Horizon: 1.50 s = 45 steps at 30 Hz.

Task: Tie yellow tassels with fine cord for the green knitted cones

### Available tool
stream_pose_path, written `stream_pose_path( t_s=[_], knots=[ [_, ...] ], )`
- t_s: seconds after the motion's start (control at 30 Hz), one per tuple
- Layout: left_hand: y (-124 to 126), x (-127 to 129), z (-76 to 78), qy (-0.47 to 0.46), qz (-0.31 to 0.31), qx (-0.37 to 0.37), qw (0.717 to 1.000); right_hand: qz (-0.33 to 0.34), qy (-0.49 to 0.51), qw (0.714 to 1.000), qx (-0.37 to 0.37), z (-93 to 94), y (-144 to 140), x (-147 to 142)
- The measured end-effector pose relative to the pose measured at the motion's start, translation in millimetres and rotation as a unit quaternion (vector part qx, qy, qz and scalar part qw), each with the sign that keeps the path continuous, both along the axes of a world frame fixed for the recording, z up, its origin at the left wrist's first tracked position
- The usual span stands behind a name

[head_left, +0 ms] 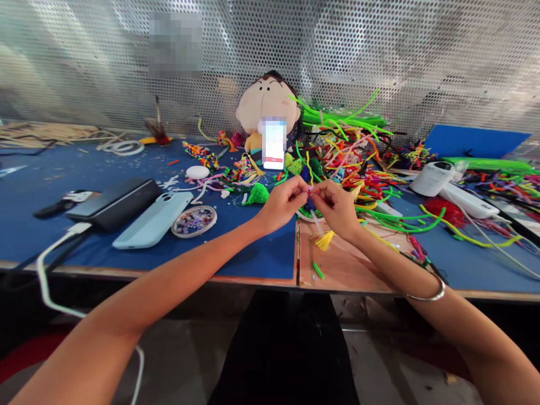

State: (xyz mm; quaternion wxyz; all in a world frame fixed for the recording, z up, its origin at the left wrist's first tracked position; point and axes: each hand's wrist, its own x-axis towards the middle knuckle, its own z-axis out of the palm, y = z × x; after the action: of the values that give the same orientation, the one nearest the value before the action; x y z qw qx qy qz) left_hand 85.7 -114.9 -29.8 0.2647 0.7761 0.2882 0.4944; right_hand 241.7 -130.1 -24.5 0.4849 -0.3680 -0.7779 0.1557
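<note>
My left hand (287,203) and my right hand (337,209) meet above the front middle of the table, thumbs and fingers pinched together. Between the fingertips is a small purple-blue piece (310,203), mostly covered by the fingers, so its kind is unclear. Below it, near my right hand, a pale clear strip (316,221) slants down towards a yellow tassel (324,241). Whether these are joined to the purple piece I cannot tell. A green woven piece (258,194) lies just left of my left hand. A short green strand (318,270) rests near the table's edge.
Tangled coloured strands (371,174) spread behind and right of my hands. A lit phone (274,147) leans on a plush doll (270,95). At left are a blue phone case (152,220), a black box-shaped device (113,203) with a white cable, and a round bead dish (194,221).
</note>
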Motion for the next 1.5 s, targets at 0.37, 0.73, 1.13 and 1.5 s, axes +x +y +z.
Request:
stream_pose_path(
  t_s=[0.37,0.73,1.13,1.5],
  knots=[
    [1.2,-0.2,-3.9,-0.021,-0.005,-0.001,1.0,0.057,0.089,0.993,-0.049,-1.1,4.2,-1.5],
    [-1.5,-1.7,-0.7,-0.002,0.004,0.028,1.0,0.07,0.084,0.991,-0.076,0.5,3.0,-2.1],
    [-5.1,-2.3,3.4,0.012,-0.002,0.04,0.999,0.125,0.141,0.972,-0.142,1.5,0.7,-3.6],
    [-5.1,-3.5,2.0,0.011,0.037,0.057,0.998,0.148,0.24,0.933,-0.224,1.4,4.1,-3.5]
  ],
)
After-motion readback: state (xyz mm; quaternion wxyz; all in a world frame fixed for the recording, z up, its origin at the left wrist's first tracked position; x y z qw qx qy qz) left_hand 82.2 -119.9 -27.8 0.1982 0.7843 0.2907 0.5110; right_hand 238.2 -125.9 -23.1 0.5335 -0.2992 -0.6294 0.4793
